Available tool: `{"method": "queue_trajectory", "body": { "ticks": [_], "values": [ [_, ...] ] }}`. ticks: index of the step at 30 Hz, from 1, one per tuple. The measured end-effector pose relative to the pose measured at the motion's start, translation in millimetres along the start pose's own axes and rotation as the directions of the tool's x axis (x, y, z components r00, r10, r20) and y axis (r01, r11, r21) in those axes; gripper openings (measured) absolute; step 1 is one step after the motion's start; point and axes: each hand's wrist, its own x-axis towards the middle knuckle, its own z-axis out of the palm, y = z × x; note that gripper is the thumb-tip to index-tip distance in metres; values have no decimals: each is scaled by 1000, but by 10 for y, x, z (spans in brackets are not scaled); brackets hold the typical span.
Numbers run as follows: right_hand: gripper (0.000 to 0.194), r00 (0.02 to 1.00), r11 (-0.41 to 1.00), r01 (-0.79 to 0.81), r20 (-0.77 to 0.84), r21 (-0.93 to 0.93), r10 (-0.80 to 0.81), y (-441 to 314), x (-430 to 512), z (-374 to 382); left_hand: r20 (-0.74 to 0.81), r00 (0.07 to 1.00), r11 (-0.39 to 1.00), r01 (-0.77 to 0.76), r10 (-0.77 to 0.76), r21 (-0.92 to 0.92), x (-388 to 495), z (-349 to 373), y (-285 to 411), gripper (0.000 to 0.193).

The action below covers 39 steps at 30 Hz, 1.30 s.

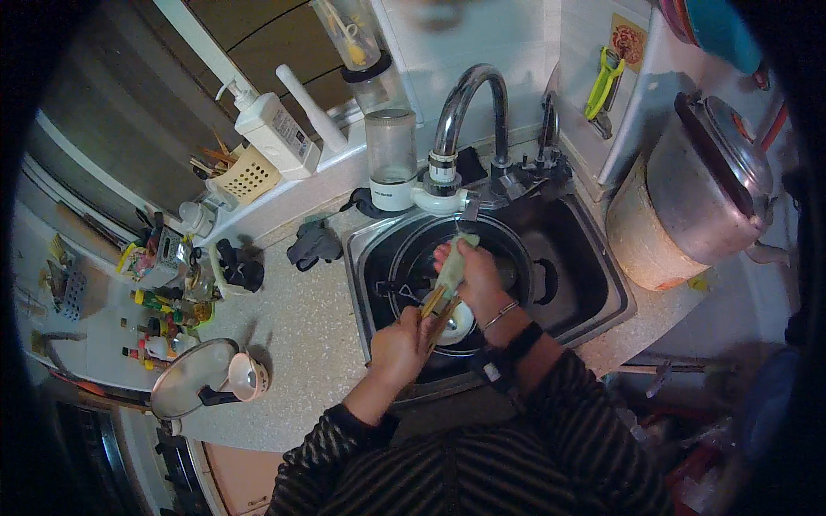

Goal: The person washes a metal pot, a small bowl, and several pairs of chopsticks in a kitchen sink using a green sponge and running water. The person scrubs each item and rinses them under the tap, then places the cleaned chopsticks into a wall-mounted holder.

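Observation:
My left hand (401, 342) grips a bundle of wooden chopsticks (439, 306) by one end. Around their other end, my right hand (480, 274) holds a pale green cloth (454, 266). Both hands are over a dark pan (526, 258) with a loop handle, which stands in the steel sink (619, 303). Below the chopsticks, a white bowl (459, 326) sits in the pan. The outlet of a white faucet filter (445, 198) is just above the cloth.
At the right stands a large metal pot (700, 171). A glass lid (193, 380) and a small cup (248, 377) are on the left counter. A grey cloth (314, 245) lies left of the sink. A white pump bottle (277, 135) stands on the sill.

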Motion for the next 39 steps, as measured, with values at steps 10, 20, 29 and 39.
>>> {"method": "queue_trajectory", "body": {
  "ticks": [10, 20, 29, 39],
  "values": [
    [33, 990, 973, 101, 81, 206, -119, -444, -13, -298, 52, 994, 842, 113, -101, -528, -132, 92, -331, 21],
    [30, 987, 1000, -2, 160, 21, -2, 131, -243, -125, 378, 909, 407, 416, -174, -813, 4, 275, -255, 26],
    [28, 988, 991, 133, 69, 30, -135, -538, 11, -181, 377, 915, 474, 397, -141, -786, -270, 54, -275, 29],
    [30, 918, 532, 357, 182, -768, -352, -359, -199, -34, 344, 922, 513, 385, -177, -767, -182, 10, -306, 32]
  ]
}}
